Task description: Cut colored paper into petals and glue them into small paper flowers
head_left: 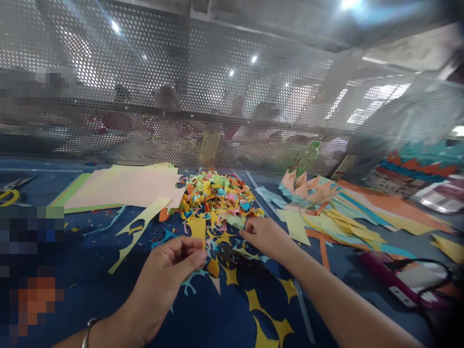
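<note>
My left hand [170,268] hovers low over the dark blue table [94,285], its fingers curled with thumb and forefinger pinched together; whether anything small sits between them I cannot make out. My right hand [266,237] reaches forward to the near edge of a heap of coloured paper scraps [215,195], fingers bent and pinching at a scrap there. A pair of dark scissors [235,256] lies on the table between the two hands. Yellow cut-out offcuts [270,319] lie scattered in front of me.
Stacked pink and yellow paper sheets [126,186] lie at the left, a fan of cut coloured strips [348,212] at the right. A perforated metal screen [217,87] closes the back, with people behind it. A magenta tool with a black cord [398,280] lies at right. Yellow-handled scissors [10,193] sit far left.
</note>
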`<state>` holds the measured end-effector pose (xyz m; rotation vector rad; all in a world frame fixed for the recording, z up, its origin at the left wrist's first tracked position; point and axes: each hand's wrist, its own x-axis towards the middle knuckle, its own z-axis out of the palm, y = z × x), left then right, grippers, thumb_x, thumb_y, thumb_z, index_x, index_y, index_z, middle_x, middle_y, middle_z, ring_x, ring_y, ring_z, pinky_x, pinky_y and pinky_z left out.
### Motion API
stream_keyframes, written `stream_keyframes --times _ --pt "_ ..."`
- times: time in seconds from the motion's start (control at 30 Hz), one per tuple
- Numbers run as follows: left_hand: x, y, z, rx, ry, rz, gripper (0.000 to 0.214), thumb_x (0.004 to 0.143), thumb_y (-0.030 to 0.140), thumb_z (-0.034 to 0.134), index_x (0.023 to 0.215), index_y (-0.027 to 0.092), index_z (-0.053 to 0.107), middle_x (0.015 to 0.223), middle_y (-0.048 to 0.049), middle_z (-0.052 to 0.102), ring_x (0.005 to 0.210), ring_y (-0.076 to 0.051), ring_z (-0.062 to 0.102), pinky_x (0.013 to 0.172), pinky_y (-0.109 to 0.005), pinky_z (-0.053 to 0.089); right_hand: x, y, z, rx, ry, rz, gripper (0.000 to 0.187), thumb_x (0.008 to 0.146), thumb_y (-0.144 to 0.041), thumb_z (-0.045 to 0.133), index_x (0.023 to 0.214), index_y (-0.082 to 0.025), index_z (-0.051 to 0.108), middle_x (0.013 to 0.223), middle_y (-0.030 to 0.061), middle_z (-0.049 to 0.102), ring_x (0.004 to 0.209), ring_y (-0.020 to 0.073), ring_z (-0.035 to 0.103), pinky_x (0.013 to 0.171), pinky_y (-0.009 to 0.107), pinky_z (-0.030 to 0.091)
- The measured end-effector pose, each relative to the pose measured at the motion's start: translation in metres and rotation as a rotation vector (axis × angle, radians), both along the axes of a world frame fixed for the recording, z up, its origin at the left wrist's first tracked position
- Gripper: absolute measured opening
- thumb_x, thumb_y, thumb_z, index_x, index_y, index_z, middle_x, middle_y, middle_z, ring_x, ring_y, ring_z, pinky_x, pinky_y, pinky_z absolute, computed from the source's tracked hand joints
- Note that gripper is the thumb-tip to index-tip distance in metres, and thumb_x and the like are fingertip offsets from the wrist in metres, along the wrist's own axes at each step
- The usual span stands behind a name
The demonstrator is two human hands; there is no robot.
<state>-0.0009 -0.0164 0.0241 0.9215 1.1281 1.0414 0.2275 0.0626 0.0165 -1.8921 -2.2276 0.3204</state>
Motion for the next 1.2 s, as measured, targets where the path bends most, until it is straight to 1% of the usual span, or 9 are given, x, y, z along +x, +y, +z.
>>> stream_keyframes --times 0.13,0.27,0.43,0.6,0.73,0.83,0.9,1.03,1.2 --pt "-0.001 -0.001 -0.002 0.005 0.028 -0.017 0.031 0.065 0.035 0.076 0.088 0.018 0.066 0.078 -0.0053 0.066 0.073 -0.017 0.058 0.073 -0.032 0.044 0.001 0.001 -0.003 -0.008 0.036 -0.035 0.019 0.073 -0.024 0.057 0.055 -0.019 0.054 0.053 0.0010 0.058 0.052 0.0150 0.054 0.048 0.025 0.029" --pt "-0.001 -0.003 -0.001 0.008 0.023 -0.032 0.030 0.065 0.036 0.076 0.087 0.018 0.066 0.077 -0.0045 0.066 0.073 -0.017 0.058 0.072 -0.032 0.043 0.002 -0.001 -0.003 -0.017 0.057 -0.074 0.019 0.074 -0.028 0.056 0.057 -0.019 0.055 0.051 0.0004 0.058 0.049 0.0147 0.054 0.046 0.025 0.029" --pt "0.000 -0.004 0.001 0.034 0.033 -0.037 0.028 0.066 0.036 0.075 0.085 0.019 0.066 0.075 -0.0026 0.064 0.070 -0.015 0.056 0.070 -0.030 0.043 0.001 -0.003 0.001 0.012 0.059 -0.052 0.012 0.074 -0.029 0.056 0.067 -0.020 0.054 0.061 0.0028 0.062 0.058 0.0180 0.057 0.050 0.026 0.032" --pt "0.001 -0.003 0.002 0.051 0.052 -0.042 0.026 0.065 0.036 0.076 0.082 0.019 0.066 0.071 -0.0008 0.061 0.067 -0.014 0.053 0.070 -0.030 0.041 0.001 -0.005 0.007 -0.005 0.066 0.059 0.003 0.074 -0.021 0.053 0.075 -0.020 0.055 0.065 0.0015 0.062 0.060 0.0163 0.058 0.053 0.025 0.035" --pt "0.000 -0.002 0.000 0.056 0.044 -0.040 0.026 0.064 0.035 0.077 0.082 0.019 0.067 0.074 -0.0015 0.061 0.071 -0.015 0.053 0.074 -0.031 0.041 0.002 -0.003 0.009 -0.003 0.023 0.153 0.009 0.073 -0.014 0.047 0.071 -0.019 0.055 0.064 0.0016 0.061 0.056 0.0147 0.055 0.053 0.025 0.035" --pt "-0.001 -0.001 -0.001 0.045 0.021 -0.034 0.027 0.064 0.035 0.077 0.083 0.019 0.066 0.075 -0.0018 0.061 0.072 -0.015 0.053 0.075 -0.031 0.041 0.004 -0.002 0.010 0.013 -0.058 0.243 0.017 0.069 -0.007 0.045 0.075 -0.019 0.056 0.067 0.0017 0.059 0.057 0.0142 0.053 0.053 0.025 0.034" --pt "-0.001 -0.001 -0.001 0.045 0.028 -0.035 0.025 0.065 0.034 0.076 0.082 0.019 0.066 0.075 -0.0021 0.061 0.072 -0.015 0.054 0.074 -0.031 0.040 0.006 -0.001 0.012 0.024 -0.130 0.322 0.020 0.068 -0.004 0.047 0.077 -0.018 0.057 0.072 0.0036 0.061 0.064 0.0155 0.054 0.056 0.025 0.035" --pt "0.000 0.000 -0.001 0.058 0.037 -0.036 0.023 0.066 0.033 0.075 0.082 0.019 0.066 0.075 -0.0026 0.061 0.072 -0.016 0.054 0.073 -0.030 0.041 0.005 0.002 0.015 0.057 -0.299 0.478 0.019 0.071 -0.002 0.050 0.077 -0.017 0.060 0.082 0.0094 0.062 0.076 0.0210 0.057 0.062 0.030 0.037" --pt "0.000 0.001 -0.002 0.051 0.046 -0.045 0.026 0.064 0.036 0.076 0.081 0.019 0.065 0.071 -0.0012 0.060 0.069 -0.015 0.053 0.072 -0.030 0.041 0.005 0.007 0.018 0.119 -0.456 0.650 0.017 0.073 -0.003 0.053 0.079 -0.016 0.063 0.086 0.0118 0.063 0.077 0.0227 0.058 0.058 0.031 0.037"
